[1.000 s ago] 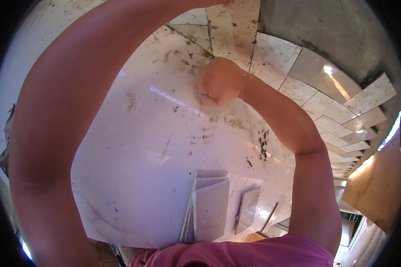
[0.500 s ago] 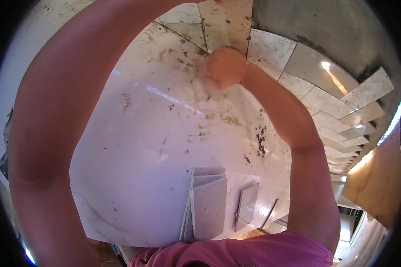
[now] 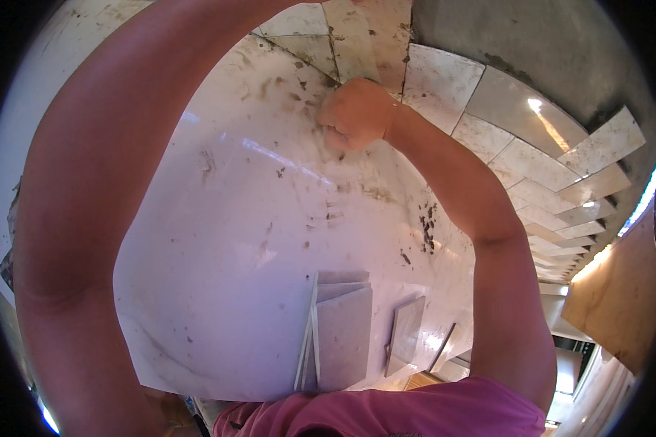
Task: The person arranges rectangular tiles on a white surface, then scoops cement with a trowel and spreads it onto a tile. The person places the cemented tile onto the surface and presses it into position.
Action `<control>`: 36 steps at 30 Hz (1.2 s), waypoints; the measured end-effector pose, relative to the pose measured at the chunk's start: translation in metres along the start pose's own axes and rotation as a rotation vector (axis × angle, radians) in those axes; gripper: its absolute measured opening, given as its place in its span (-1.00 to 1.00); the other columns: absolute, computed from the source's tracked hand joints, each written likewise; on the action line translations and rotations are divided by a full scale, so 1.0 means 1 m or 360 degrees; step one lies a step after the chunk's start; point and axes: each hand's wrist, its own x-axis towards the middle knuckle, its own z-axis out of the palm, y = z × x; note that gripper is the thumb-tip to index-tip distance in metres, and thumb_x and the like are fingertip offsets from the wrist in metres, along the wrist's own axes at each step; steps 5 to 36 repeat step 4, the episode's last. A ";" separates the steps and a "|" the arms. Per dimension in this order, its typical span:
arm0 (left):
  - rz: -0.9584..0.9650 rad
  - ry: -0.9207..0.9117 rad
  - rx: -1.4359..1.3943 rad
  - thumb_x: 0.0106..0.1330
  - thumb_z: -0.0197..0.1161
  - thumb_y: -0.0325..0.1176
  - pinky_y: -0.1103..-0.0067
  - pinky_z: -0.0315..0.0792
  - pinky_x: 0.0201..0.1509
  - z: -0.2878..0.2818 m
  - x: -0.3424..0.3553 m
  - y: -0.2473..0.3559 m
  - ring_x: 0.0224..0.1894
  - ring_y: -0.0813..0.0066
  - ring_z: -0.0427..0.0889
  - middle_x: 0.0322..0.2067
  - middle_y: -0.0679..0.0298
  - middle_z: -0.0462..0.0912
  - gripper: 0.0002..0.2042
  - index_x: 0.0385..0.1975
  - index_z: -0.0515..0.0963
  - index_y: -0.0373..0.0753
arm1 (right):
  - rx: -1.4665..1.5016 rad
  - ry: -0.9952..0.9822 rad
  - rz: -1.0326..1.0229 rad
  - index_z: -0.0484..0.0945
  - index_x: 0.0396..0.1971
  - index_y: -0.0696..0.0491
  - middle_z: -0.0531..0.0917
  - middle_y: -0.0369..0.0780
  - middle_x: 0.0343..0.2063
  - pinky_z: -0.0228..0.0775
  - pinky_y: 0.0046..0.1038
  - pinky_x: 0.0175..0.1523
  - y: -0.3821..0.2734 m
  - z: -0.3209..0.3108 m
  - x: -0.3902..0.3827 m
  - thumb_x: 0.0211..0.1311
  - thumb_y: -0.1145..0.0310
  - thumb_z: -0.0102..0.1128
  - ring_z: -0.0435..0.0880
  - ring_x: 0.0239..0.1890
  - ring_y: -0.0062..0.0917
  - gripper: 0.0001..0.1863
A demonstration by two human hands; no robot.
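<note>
My right hand (image 3: pixel 353 115) is closed in a fist against the dirt-smeared upper part of a large glossy white slab (image 3: pixel 226 218). Its curled fingers hide whatever may be inside them. My left arm (image 3: pixel 87 175) reaches up along the left side to the top edge. Only a sliver of my left hand (image 3: pixel 356 2) shows there, so its fingers cannot be made out. Just beyond my right fist lie marbled, stained tiles (image 3: pixel 444 86) with dark joints.
Grey cement (image 3: pixel 517 36) borders the tiles at top right. Stepped rectangular tiles (image 3: pixel 536 162) run down the right side. A stack of loose tiles (image 3: pixel 344 339) sits near my body, with another tile (image 3: pixel 405 333) beside it. Dark crumbs (image 3: pixel 428 229) dot the slab. A brown board (image 3: pixel 612 291) stands far right.
My right fist has shifted slightly left and its blur has cleared. The left arm looks the same.
</note>
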 end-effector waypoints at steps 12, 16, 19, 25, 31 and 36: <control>-0.0060 0.0004 -0.0045 0.07 0.48 -0.33 0.20 0.54 0.08 -0.002 -0.001 -0.003 -0.01 -0.05 0.70 -0.19 -0.07 0.74 -0.67 -0.15 0.70 -0.29 | 0.0010 -0.0209 -0.0152 0.48 -0.69 -0.06 0.61 -0.23 -0.58 0.43 -0.11 -0.44 -0.030 -0.002 -0.003 -0.11 0.21 0.19 0.59 -0.53 -0.13 -0.84; -0.0060 0.0004 -0.0045 0.07 0.48 -0.33 0.20 0.54 0.08 -0.002 -0.001 -0.003 -0.01 -0.05 0.70 -0.19 -0.07 0.74 -0.67 -0.15 0.70 -0.29 | 0.0010 -0.0209 -0.0152 0.48 -0.69 -0.06 0.61 -0.23 -0.58 0.43 -0.11 -0.44 -0.030 -0.002 -0.003 -0.11 0.21 0.19 0.59 -0.53 -0.13 -0.84; -0.0060 0.0004 -0.0045 0.07 0.48 -0.33 0.20 0.54 0.08 -0.002 -0.001 -0.003 -0.01 -0.05 0.70 -0.19 -0.07 0.74 -0.67 -0.15 0.70 -0.29 | 0.0010 -0.0209 -0.0152 0.48 -0.69 -0.06 0.61 -0.23 -0.58 0.43 -0.11 -0.44 -0.030 -0.002 -0.003 -0.11 0.21 0.19 0.59 -0.53 -0.13 -0.84; -0.0060 0.0004 -0.0045 0.07 0.48 -0.33 0.20 0.54 0.08 -0.002 -0.001 -0.003 -0.01 -0.05 0.70 -0.19 -0.07 0.74 -0.67 -0.15 0.70 -0.29 | 0.0010 -0.0209 -0.0152 0.48 -0.69 -0.06 0.61 -0.23 -0.58 0.43 -0.11 -0.44 -0.030 -0.002 -0.003 -0.11 0.21 0.19 0.59 -0.53 -0.13 -0.84; -0.0060 0.0004 -0.0045 0.07 0.48 -0.33 0.20 0.54 0.08 -0.002 -0.001 -0.003 -0.01 -0.05 0.70 -0.19 -0.07 0.74 -0.67 -0.15 0.70 -0.29 | 0.0010 -0.0209 -0.0152 0.48 -0.69 -0.06 0.61 -0.23 -0.58 0.43 -0.11 -0.44 -0.030 -0.002 -0.003 -0.11 0.21 0.19 0.59 -0.53 -0.13 -0.84; -0.0060 0.0004 -0.0045 0.07 0.48 -0.33 0.20 0.54 0.08 -0.002 -0.001 -0.003 -0.01 -0.05 0.70 -0.19 -0.07 0.74 -0.67 -0.15 0.70 -0.29 | 0.0010 -0.0209 -0.0152 0.48 -0.69 -0.06 0.61 -0.23 -0.58 0.43 -0.11 -0.44 -0.030 -0.002 -0.003 -0.11 0.21 0.19 0.59 -0.53 -0.13 -0.84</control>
